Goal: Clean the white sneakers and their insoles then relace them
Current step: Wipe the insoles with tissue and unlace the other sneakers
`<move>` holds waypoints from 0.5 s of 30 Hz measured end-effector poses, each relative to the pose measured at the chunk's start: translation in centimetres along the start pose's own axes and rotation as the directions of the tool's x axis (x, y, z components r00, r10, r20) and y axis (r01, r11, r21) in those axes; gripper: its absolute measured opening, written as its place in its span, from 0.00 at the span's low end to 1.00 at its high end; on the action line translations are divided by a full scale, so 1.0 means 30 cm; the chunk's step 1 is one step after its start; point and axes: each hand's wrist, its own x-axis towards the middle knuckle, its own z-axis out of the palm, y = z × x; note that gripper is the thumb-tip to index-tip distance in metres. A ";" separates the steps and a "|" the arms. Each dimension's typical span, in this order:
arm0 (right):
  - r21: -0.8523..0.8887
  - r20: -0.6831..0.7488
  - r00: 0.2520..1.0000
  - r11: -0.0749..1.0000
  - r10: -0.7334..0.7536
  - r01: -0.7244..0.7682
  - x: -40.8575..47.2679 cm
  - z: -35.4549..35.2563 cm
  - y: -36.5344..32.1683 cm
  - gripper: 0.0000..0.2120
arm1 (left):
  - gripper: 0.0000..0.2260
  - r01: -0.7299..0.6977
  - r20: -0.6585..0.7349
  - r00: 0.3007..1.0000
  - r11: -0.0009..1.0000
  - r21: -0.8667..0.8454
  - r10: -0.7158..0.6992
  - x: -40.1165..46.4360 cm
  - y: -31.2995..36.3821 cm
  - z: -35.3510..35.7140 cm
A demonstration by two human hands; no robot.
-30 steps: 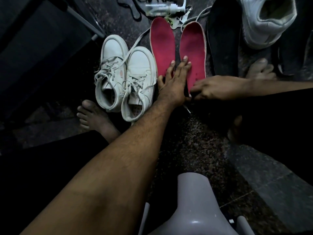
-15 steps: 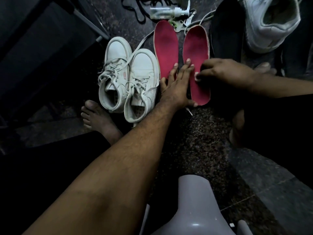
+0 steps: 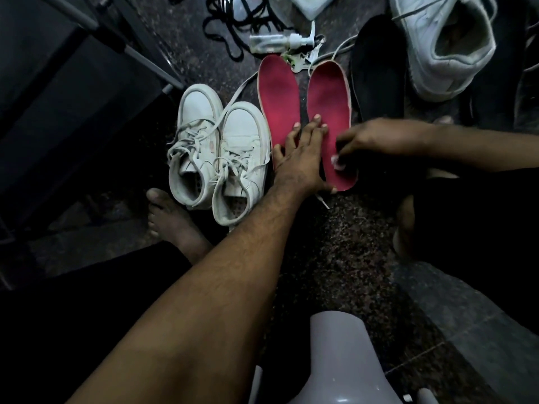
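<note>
1. Since half a second earlier, the right hand (image 3: 376, 138) had slid down the right red insole (image 3: 331, 112) toward its heel, pinching a small whitish wipe (image 3: 337, 163).
2. The left hand (image 3: 300, 158) lay flat, fingers spread, pinning both insoles to the floor.
3. It was best to rub in short strokes with firm pressure.
4. The white sneakers (image 3: 221, 153) stood just beside the left red insole (image 3: 280, 103).

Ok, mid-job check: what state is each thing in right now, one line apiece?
Left hand: flat, fingers straight, pressing both insoles.
Right hand: pinching a small white wipe against the right insole.
Left red insole: flat on floor.
Right red insole: flat, being wiped.
White sneakers: upright, laces loose.
Spray bottle: lying down.
</note>
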 end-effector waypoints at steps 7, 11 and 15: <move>-0.105 0.224 0.953 0.968 -0.201 0.229 -0.040 0.100 -0.030 0.13 | 0.59 -0.005 0.004 1.000 1.000 0.006 0.005 -0.005 0.001 0.004; -0.046 0.011 0.999 0.998 -0.048 0.048 -0.098 0.054 -0.007 0.16 | 0.59 -0.006 -0.009 1.000 1.000 -0.001 0.006 0.001 -0.008 -0.001; -0.091 -0.099 0.995 0.996 -0.015 0.005 -0.119 0.031 -0.057 0.15 | 0.60 -0.014 -0.014 1.000 1.000 -0.015 0.014 0.000 -0.007 0.008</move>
